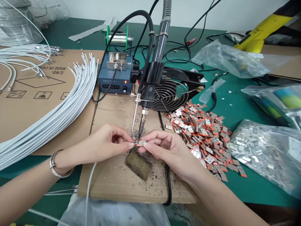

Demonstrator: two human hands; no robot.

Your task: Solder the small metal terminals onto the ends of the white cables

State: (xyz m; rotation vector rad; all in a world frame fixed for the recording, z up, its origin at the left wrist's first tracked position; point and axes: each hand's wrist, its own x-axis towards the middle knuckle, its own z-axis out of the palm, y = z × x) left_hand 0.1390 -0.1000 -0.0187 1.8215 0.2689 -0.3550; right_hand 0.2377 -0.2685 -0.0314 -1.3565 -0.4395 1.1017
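Note:
My left hand (117, 141) pinches the end of a white cable (89, 185), which hangs down from below the palm. Between the thumb and fingers of my right hand (162, 144) is a small metal USB connector (142, 143) with an orange part. Cable end and connector meet right under the tip of a soldering iron (142, 122) fixed in a stand. A thin metal solder feed tube (135, 119) comes down beside the iron to the same spot. Just below my hands a brown sponge (138, 164) lies on the cardboard.
Many orange-and-metal connectors (207, 135) are heaped at the right, beside a bag of small metal parts (261, 150). A thick bundle of white cables (70, 116) lies at the left. Behind the iron stand a fan (166, 94) and a blue solder feeder (115, 78) with a solder spool (118, 38).

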